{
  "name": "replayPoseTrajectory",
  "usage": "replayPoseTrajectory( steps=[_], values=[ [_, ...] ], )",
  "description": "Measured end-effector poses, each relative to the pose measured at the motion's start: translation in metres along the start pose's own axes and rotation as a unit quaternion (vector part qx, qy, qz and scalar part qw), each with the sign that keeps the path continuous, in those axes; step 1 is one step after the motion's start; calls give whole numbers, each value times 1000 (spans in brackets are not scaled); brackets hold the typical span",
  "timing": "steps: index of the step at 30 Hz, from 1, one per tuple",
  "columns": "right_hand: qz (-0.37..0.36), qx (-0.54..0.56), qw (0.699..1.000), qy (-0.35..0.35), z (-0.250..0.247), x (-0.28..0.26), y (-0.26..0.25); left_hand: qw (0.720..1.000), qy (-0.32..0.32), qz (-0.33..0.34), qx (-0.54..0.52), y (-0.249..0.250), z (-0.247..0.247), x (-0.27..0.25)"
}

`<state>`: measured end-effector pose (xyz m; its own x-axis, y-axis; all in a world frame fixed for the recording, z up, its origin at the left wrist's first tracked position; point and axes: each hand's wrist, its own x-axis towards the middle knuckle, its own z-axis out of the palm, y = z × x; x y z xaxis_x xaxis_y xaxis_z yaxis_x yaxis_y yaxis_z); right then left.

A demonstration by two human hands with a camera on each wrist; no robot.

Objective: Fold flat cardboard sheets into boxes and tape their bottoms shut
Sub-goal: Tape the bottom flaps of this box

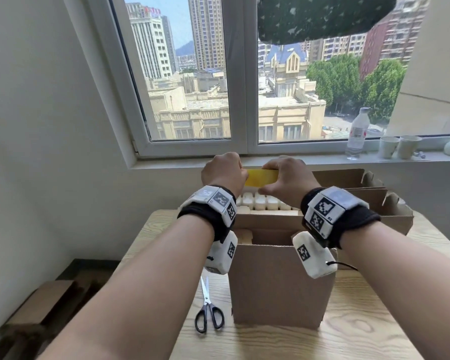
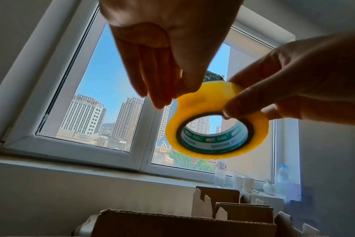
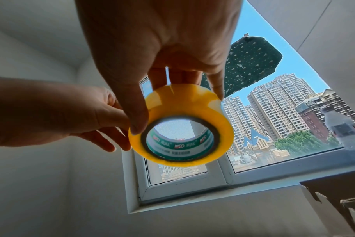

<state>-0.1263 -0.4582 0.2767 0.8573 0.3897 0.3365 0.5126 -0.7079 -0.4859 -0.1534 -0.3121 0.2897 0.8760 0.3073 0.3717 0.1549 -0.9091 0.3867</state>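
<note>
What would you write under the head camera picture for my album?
Both hands, left hand and right hand, hold a yellow tape roll above an open cardboard box, scissors lying beside it.

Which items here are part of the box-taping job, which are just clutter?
In the job: tape roll held by right hand, left hand touching it; cardboard box on the table; scissors beside it.

Lying about: water bottle, paper cups on the sill.
</note>
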Motion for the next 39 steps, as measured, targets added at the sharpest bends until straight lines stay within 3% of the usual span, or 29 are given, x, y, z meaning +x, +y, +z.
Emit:
replayPoseTrajectory(
  steps=[3, 7, 11, 18, 21, 27, 31, 39],
  values=[
    [4, 31, 1000, -4, -4, 0, 1, 1000, 10, 23, -19, -3, 0, -2],
    [20, 47, 999, -10, -7, 0, 6, 989, -55, 89, -106, -10, -1, -6],
    [7, 52, 998, -33, -3, -1, 7, 978, -58, 85, -179, -20, 2, -6],
    [10, 36, 999, -39, 2, -2, 11, 985, -70, 91, -130, -20, 3, -6],
    [5, 36, 998, -48, 3, -2, 9, 982, -83, 68, -153, -21, -1, -4],
    [11, 44, 999, -30, 3, -1, 9, 950, -126, 2, -286, -16, 0, -6],
    [12, 44, 999, -23, 1, 0, 13, 935, -104, -46, -335, -17, 0, -3],
    [18, 102, 994, -35, 6, -2, 28, 967, -71, -45, -239, -11, 1, 7]
  ],
)
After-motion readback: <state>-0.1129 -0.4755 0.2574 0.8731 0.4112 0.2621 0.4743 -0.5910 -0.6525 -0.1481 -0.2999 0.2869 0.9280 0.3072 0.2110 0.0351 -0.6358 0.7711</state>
